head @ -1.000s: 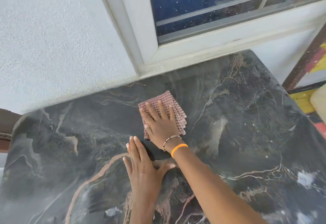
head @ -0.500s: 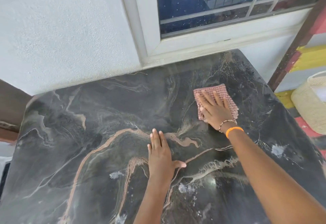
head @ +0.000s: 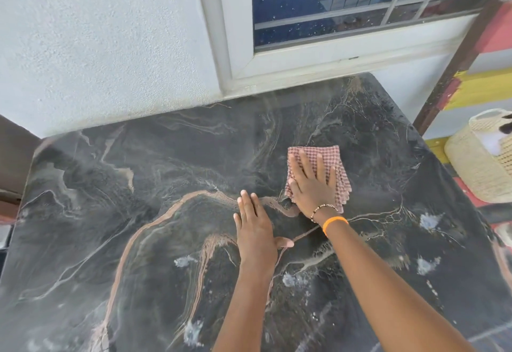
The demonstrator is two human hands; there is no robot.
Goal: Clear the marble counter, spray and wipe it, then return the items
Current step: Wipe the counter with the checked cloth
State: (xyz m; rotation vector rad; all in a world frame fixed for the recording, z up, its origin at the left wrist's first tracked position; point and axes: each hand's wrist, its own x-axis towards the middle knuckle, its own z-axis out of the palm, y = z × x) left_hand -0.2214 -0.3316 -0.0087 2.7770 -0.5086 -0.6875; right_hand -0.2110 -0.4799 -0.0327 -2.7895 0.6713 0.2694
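Observation:
The dark marble counter (head: 138, 213) with tan veins fills the lower view. A folded red-and-white checked cloth (head: 336, 163) lies flat on it, right of centre. My right hand (head: 311, 182) presses down on the cloth with straight, spread fingers; an orange band and a bead bracelet circle its wrist. My left hand (head: 256, 229) rests flat on the bare marble just left of and nearer than the cloth, fingers straight, thumb out. Several white foamy spray spots (head: 429, 220) dot the counter's near and right parts.
A white textured wall (head: 97, 46) and a white-framed window (head: 318, 57) stand behind the counter. A woven basket (head: 482, 168) sits beyond the right edge, beside a dark wooden post (head: 454, 60). A brown surface (head: 13, 154) shows past the left edge.
My right hand slid the cloth from the counter's middle out to the right, then back a little to the left. My left hand stayed flat on the marble.

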